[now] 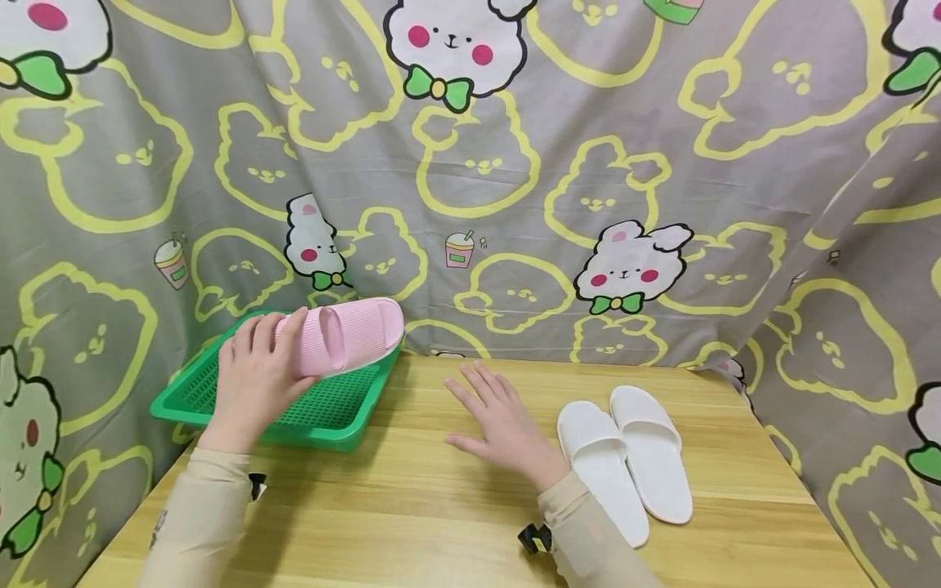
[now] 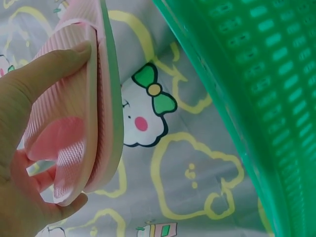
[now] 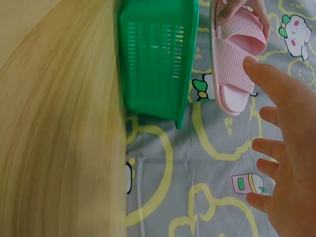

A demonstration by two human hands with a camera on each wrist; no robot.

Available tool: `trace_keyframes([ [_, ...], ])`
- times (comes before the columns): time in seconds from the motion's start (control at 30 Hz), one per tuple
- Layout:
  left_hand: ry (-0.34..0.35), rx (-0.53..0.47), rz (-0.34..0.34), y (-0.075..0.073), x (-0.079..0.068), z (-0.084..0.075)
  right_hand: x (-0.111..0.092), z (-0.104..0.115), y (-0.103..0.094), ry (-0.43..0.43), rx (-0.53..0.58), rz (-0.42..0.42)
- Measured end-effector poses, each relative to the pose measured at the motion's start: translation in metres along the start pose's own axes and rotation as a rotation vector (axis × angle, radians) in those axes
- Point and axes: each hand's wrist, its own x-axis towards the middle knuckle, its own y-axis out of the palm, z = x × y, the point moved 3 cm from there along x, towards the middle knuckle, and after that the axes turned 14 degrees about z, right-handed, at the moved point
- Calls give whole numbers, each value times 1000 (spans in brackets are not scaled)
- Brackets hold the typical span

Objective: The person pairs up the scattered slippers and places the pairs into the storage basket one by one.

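Observation:
My left hand [image 1: 253,363] grips a pair of pink ridged slippers [image 1: 356,333], pressed together and held over the green basket [image 1: 341,437]. In the left wrist view, the thumb lies on the ridged pink surface of the slippers [image 2: 64,94], and two sole edges show side by side with a dark gap. My right hand [image 1: 507,425] holds nothing, its fingers spread above the table between the basket and the white slippers [image 1: 606,482]. These white slippers lie side by side on the table, partly behind the right sleeve.
The wooden table [image 1: 412,506] meets a grey patterned curtain [image 1: 500,237] at its back edge, with more cloth at both sides. The basket has slatted walls and a raised rim, and stands at the table's left rear. A black strap buckle [image 1: 535,539] hangs at the right wrist.

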Motion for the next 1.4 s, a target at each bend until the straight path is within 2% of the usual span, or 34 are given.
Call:
trace_keyframes([
  [0.2, -10, -5, 15, 0, 0, 9, 8, 7, 2, -4, 10, 29],
  [0.47, -32, -12, 63, -3, -3, 22, 21, 20, 7, -7, 37, 116],
  [0.6, -26, -6, 78, -5, -1, 27, 26, 26, 10, -13, 26, 122],
  [0.83, 16, 9, 59, -5, 5, 33, 32, 34, 12, -37, 14, 131],
  [1.1, 39, 24, 77, -7, 11, 41, 41, 43, 16, -77, 23, 144],
  [1.4, 115, 54, 47, -9, 18, 48, 49, 53, 22, -102, -19, 170],
])
